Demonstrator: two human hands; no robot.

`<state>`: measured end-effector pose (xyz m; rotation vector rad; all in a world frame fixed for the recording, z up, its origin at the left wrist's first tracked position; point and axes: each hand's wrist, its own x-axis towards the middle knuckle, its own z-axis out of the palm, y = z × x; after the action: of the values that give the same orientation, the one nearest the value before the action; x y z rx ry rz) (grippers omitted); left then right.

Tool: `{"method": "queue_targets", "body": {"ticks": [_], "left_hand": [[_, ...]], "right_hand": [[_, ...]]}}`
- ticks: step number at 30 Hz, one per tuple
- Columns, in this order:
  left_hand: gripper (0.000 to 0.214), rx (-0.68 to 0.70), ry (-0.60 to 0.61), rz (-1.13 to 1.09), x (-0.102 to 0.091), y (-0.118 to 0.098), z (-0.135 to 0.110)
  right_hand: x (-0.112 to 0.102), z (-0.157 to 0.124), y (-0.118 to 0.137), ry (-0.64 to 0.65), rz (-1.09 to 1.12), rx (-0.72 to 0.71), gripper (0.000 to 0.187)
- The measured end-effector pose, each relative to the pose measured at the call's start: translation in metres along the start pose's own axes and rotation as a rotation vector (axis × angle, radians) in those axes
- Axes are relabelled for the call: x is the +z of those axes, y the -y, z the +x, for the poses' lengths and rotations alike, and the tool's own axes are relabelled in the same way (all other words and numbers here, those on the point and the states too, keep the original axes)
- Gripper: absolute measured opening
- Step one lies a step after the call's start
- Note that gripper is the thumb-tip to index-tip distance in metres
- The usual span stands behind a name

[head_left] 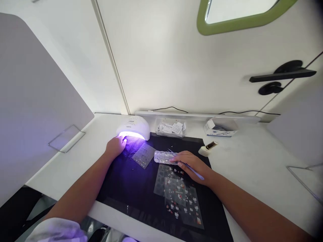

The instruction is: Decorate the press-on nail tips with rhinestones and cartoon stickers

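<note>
At the mouth of a white nail lamp [133, 126], lit violet inside, rests my left hand [116, 146]. Its thumb shows at the opening, while the other fingers are mostly hidden under the lamp. My right hand [190, 161] is closed on a pair of tweezers [193, 170], the thin tips pointing away from me and the blunt end towards my wrist. Its fingertips lie over a clear compartment case [163, 157] holding small shiny gems. Between the two hands a clear sticker sheet [144, 155] lies on the black mat [126, 186].
Several patterned sticker sheets [178, 193] overlap on the mat near me. Behind it stand a clear tray [170, 127] of small packets and an open white box [221, 127]. A cream bottle with a dark cap [205, 150] is at right. Grey panels [37, 101] flank the white table [254, 161].
</note>
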<state>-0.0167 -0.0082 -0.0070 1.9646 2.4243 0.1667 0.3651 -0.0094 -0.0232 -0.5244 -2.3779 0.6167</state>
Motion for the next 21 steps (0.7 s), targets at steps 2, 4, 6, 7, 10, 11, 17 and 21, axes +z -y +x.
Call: {"method": "queue_targets", "body": {"ticks": [2, 4, 6, 7, 10, 11, 17, 21], "left_hand": [[0.032, 0.024, -0.029, -0.009, -0.005, 0.002, -0.004], [0.03, 0.043, -0.088, -0.025, -0.015, 0.006, -0.007], [0.027, 0.063, -0.175, -0.044, -0.03, 0.009, -0.005], [0.025, 0.076, -0.222, -0.054, -0.039, 0.009, -0.003], [0.03, 0.15, -0.296, -0.077, -0.063, 0.002, 0.013], [0.035, 0.181, -0.296, -0.081, -0.07, -0.002, 0.02], [0.038, 0.327, -0.156, -0.043, -0.072, -0.034, 0.063], [0.037, 0.341, -0.094, -0.018, -0.057, -0.045, 0.073]], "right_hand": [[0.0, 0.0, -0.001, -0.001, 0.005, -0.017, 0.026], [0.0, -0.001, -0.001, -0.001, 0.007, -0.033, 0.027], [0.001, -0.001, -0.003, 0.003, 0.007, -0.035, 0.027], [0.002, -0.001, -0.004, 0.01, 0.011, -0.034, 0.027], [0.003, -0.001, -0.007, 0.0, 0.021, -0.084, 0.029], [0.003, -0.002, -0.007, -0.022, 0.026, -0.122, 0.032], [0.0, -0.002, -0.005, -0.149, -0.021, -0.218, 0.041], [0.0, -0.002, -0.004, -0.147, 0.008, -0.202, 0.04]]}}
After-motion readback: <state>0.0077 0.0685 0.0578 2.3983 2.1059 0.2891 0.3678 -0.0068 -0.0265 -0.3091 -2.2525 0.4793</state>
